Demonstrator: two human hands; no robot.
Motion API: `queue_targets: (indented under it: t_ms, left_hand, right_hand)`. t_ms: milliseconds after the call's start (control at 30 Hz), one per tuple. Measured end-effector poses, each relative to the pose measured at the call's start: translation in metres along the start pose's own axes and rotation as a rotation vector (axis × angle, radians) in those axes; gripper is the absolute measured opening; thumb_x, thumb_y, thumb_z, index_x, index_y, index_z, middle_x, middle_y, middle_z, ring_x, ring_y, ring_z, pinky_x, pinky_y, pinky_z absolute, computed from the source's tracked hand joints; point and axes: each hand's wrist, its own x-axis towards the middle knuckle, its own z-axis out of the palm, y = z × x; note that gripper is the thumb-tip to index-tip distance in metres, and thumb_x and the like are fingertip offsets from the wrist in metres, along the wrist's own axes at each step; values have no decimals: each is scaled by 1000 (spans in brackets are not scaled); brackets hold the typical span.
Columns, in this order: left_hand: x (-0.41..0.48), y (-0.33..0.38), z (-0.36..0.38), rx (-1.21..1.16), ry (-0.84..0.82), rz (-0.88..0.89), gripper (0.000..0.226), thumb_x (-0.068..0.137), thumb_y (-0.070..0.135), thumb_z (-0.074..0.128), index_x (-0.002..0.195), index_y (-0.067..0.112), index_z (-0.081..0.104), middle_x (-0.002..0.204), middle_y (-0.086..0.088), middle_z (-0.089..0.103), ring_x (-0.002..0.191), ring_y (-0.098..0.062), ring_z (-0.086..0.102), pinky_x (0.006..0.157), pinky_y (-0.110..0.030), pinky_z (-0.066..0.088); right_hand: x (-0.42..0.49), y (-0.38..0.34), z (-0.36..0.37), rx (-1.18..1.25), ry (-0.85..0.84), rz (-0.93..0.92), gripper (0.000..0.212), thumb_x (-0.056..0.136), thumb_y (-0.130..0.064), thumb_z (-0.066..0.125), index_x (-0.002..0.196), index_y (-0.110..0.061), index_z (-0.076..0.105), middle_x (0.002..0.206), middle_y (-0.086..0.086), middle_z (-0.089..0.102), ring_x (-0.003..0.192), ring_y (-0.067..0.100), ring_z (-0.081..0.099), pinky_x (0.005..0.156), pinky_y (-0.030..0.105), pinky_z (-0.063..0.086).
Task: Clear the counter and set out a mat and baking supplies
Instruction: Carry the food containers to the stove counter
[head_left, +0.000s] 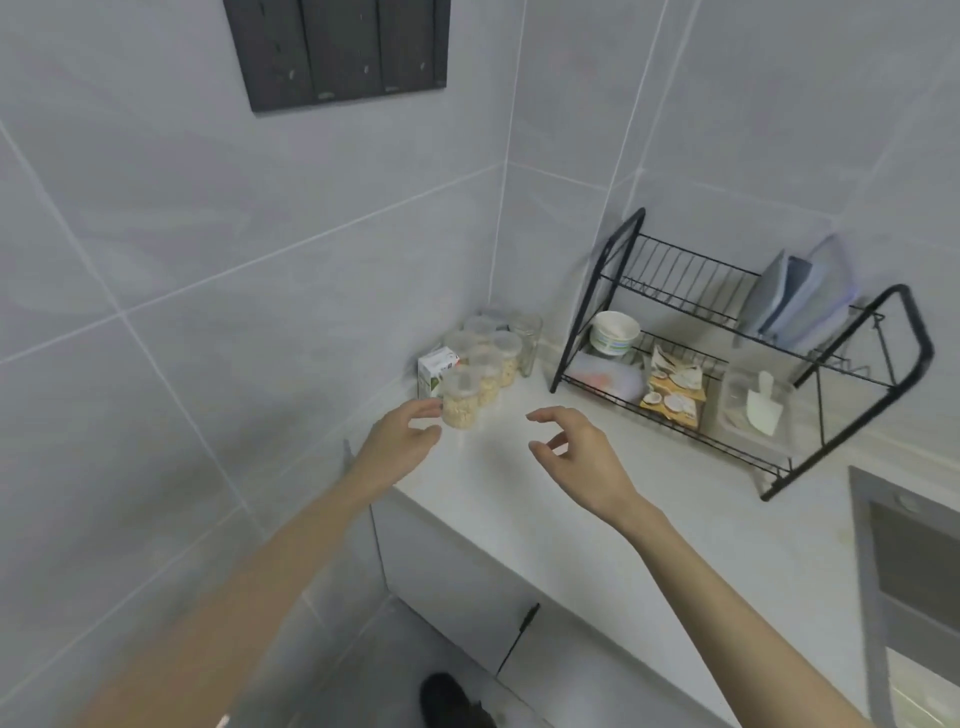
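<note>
Several clear lidded jars of pale grains stand in the counter's far corner; the nearest jar (460, 406) is at the front. My left hand (400, 441) reaches to its left side, fingers and thumb spread, tips at or just short of the jar; blur hides whether they touch. Over the white counter (545, 514), to the right of the jars, my right hand (576, 452) hovers with loosely curved fingers and holds nothing. Flat bluish sheets or boards (800, 301) stand upright on the top shelf of the black dish rack (613, 291).
A small white carton (435, 370) and a glass (527, 338) stand among the jars. The rack's lower shelf holds a paper bowl (614, 332), a yellow packet (672, 392) and a clear box with a white scoop (761, 408). A sink (909, 551) lies at the right.
</note>
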Motion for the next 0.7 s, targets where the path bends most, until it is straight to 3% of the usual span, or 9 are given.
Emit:
queue_targets:
  t_ms: [67, 167, 300, 433, 533, 700]
  left_hand:
    - [35, -6, 1, 100, -11, 50, 40, 91, 17, 55, 131, 23, 52, 126, 12, 56, 94, -9, 59, 74, -16, 41]
    - [87, -18, 6, 266, -39, 85, 47, 89, 23, 59, 135, 25, 47, 130, 7, 53, 105, -13, 56, 83, -20, 40]
    - [144, -34, 18, 414, -138, 108, 61, 85, 28, 65, 141, 26, 40, 144, 8, 41, 123, -15, 48, 97, -25, 39]
    - [181, -54, 26, 505, -199, 139, 72, 84, 33, 65, 147, 26, 30, 154, 15, 23, 140, -9, 26, 106, -30, 37]
    - [196, -66, 32, 579, -254, 158, 74, 83, 37, 65, 146, 30, 28, 155, 16, 19, 142, -14, 23, 101, -40, 44]
    - [211, -63, 43, 684, -278, 170, 68, 88, 33, 58, 147, 31, 24, 152, 15, 20, 138, -10, 26, 95, -36, 44]
  right_hand:
    - [40, 8, 8, -20, -14, -16, 33, 90, -22, 59, 122, -26, 56, 124, -8, 50, 89, 12, 61, 83, 29, 48]
    - [99, 23, 22, -95, -61, -44, 39, 89, -21, 60, 127, -25, 53, 131, -6, 48, 89, 13, 59, 85, 30, 48]
    - [171, 42, 41, -198, -166, -61, 49, 90, -21, 58, 137, -24, 44, 141, -4, 41, 111, 19, 53, 89, 32, 47]
    - [227, 55, 60, -299, -273, -41, 63, 87, -17, 61, 143, -23, 34, 147, -1, 34, 122, 25, 47, 88, 38, 49]
    - [256, 65, 75, -380, -347, -27, 72, 83, -16, 64, 146, -23, 29, 149, 1, 32, 126, 28, 45, 90, 39, 48]
    - [276, 77, 86, -480, -405, -53, 75, 83, -22, 66, 147, -20, 26, 149, 1, 31, 120, 30, 50, 87, 42, 49]
